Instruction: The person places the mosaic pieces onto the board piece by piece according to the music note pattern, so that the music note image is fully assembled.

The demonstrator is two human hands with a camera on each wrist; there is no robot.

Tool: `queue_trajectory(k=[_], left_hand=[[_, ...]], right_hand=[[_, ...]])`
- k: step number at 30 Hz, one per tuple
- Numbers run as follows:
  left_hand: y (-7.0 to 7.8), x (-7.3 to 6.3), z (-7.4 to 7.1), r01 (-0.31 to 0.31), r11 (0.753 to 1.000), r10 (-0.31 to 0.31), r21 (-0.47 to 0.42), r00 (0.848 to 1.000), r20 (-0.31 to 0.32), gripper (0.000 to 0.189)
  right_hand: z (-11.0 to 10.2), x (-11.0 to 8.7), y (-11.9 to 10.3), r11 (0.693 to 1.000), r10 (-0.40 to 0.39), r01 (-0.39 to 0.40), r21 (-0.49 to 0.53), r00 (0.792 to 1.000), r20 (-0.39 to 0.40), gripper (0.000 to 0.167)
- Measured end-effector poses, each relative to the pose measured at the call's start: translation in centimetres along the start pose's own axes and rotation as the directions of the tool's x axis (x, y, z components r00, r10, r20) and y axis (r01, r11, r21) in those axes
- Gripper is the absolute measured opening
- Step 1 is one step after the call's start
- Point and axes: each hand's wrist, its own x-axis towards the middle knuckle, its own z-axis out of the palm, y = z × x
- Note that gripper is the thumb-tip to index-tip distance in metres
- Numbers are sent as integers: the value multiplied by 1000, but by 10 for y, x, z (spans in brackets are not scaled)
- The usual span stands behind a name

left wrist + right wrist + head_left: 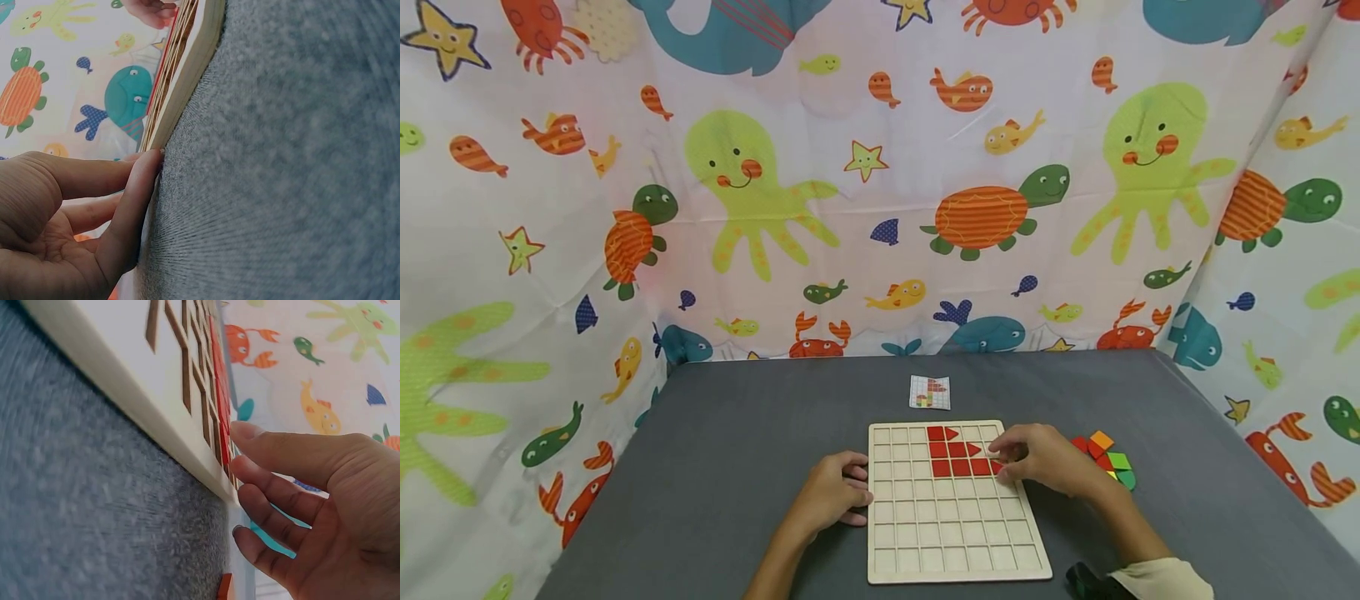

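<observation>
A wooden grid board (958,533) lies flat on the grey table. Red squares and triangles (961,451) fill part of its upper right, in three rows that lengthen downward, each with a triangle at its right end. My left hand (833,493) holds the board's left edge; in the left wrist view its thumb and finger (128,187) meet at that edge. Over the right end of the lowest red row is my right hand (1047,457), thumb tip beside the triangle. In the right wrist view its fingers (275,506) are loosely bent, with no piece visible between them and the thumb.
Loose coloured pieces (1103,454), red, orange, green and yellow, are piled right of the board, beside the right forearm. A small printed card (929,392) with a coloured grid pattern lies behind the board. A sea-animal curtain (865,200) borders the table's back and sides.
</observation>
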Motion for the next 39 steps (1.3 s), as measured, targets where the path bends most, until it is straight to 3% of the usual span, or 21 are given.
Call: queue_trajectory(k=[14, 27, 39], left_hand=[[0, 0, 0, 1, 1000, -1, -1, 1000, 6, 61], [1, -1, -1, 4, 1000, -4, -7, 1000, 7, 61], [0, -1, -1, 5, 1000, -5, -3, 1000, 2, 60]], right_hand=[[-20, -10, 14, 993, 114, -110, 41, 985, -132, 35], [-41, -26, 35, 990, 131, -119, 78, 975, -178, 39], [-61, -44, 67, 976, 219, -209, 65, 944, -248, 44]])
